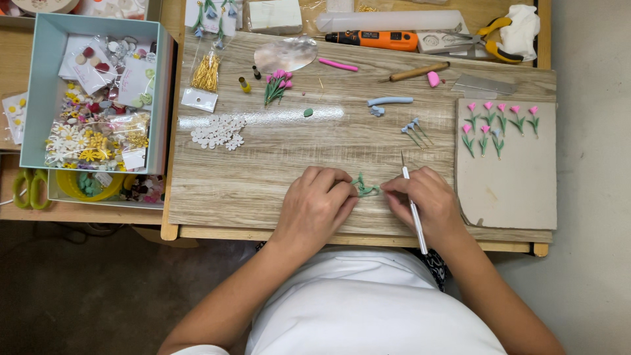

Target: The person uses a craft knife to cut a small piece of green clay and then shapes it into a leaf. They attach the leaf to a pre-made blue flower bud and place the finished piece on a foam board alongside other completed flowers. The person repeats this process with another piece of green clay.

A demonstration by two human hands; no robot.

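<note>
Fingertips of my left hand (317, 200) pinch a small green clay stem piece (363, 187); my right hand (424, 199) grips a thin white needle tool (414, 212). The pale blue box (34, 92) holds bagged clay flowers (89, 141).

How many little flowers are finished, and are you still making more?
Eight pink tulips lie finished on the grey slab, and a loose bunch lies on the board. Now the left hand steadies a green stem piece while the right hand holds a thin tool. That piece has no flower yet, and most of the slab is bare.
</note>
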